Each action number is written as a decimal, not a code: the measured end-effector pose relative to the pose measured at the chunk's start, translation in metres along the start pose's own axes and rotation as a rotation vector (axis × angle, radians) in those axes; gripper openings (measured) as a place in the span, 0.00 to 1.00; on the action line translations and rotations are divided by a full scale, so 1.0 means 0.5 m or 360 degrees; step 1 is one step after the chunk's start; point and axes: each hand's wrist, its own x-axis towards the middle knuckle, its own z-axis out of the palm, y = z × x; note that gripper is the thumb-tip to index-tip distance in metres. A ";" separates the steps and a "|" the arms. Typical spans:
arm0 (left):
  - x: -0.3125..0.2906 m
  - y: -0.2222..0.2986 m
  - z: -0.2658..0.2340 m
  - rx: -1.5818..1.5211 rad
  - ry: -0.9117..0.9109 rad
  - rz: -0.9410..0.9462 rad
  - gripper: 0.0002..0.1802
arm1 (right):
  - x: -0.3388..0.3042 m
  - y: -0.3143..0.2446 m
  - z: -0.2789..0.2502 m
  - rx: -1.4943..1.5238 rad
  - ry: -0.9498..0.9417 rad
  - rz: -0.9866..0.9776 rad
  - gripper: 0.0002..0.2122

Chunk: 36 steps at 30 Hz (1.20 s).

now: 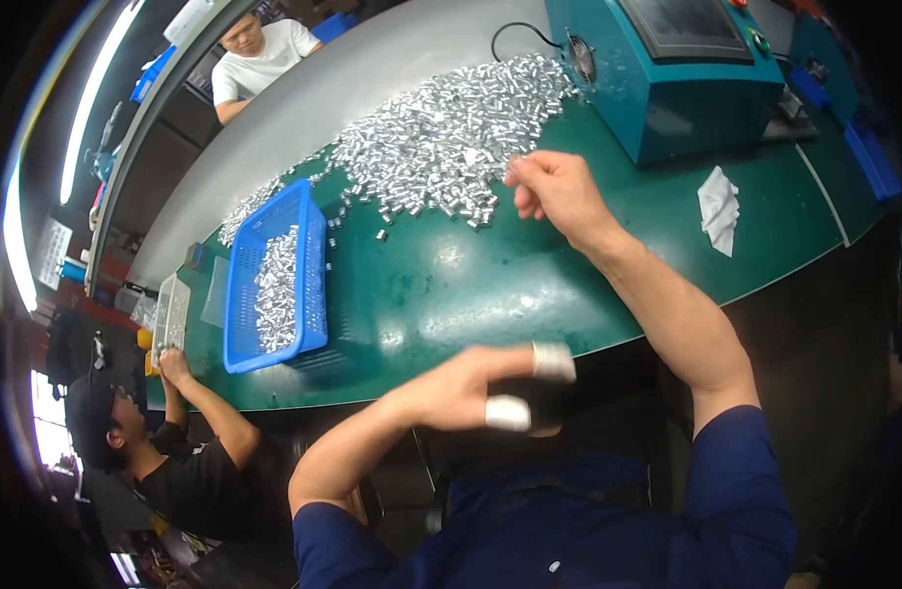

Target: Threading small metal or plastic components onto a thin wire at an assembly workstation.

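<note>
Right hand curled near small metal pieces, contents unclear; left hand loosely open, empty, by desk.

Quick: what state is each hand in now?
Left hand: open, blurred, nothing visible held.
Right hand: closed in a pinch beside the pile of metal pieces; whether it holds one cannot be told.

Navy short-sleeved shirt, pale spot on front; white wraps, 2 left fingers.
</note>
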 end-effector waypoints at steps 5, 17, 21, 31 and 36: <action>-0.015 -0.061 -0.074 0.1147 0.0977 -0.0222 0.30 | 0.002 0.000 -0.010 0.0116 0.0052 -0.0052 0.15; 0.084 -0.028 0.082 0.0630 0.0185 0.0353 0.25 | 0.027 0.004 -0.023 0.0303 0.0281 -0.0094 0.16; 0.131 -0.079 0.026 0.1329 0.0960 -0.0152 0.35 | 0.023 -0.003 -0.031 0.0402 0.0313 -0.0194 0.16; 0.124 -0.007 0.091 0.0801 0.0227 0.0376 0.27 | 0.013 -0.004 -0.016 0.0380 0.0261 -0.0178 0.15; 0.101 0.004 0.097 0.0306 0.0071 -0.0130 0.31 | 0.003 -0.001 -0.016 0.0354 0.0229 -0.0140 0.15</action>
